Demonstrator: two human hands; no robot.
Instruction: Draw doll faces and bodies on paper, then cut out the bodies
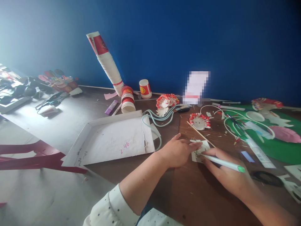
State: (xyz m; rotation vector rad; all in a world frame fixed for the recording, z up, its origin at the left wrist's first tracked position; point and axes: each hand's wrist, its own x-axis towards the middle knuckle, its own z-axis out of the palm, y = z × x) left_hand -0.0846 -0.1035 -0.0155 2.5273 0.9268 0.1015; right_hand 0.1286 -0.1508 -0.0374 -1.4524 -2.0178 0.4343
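A small piece of white paper (204,145) with marks drawn on it lies on the brown table. The fingers of my left hand (180,152) are spread over its left part and press it down, with the thumb apart. Gripped in my right hand (231,172) is a white marker (222,161) with a green end; its tip reaches down to the paper. The exact point of contact is partly hidden by my fingers. Just behind the paper, a thin wooden stick (199,134) lies slanting across the table.
A shallow white box (115,138) stands left of my hands, a pale blue cable (160,117) beside it. Leaning on the blue wall is a tall stack of paper cups (109,67). Cut cup pieces (199,121), a glue tube (260,152) and black-handled scissors (266,178) lie around.
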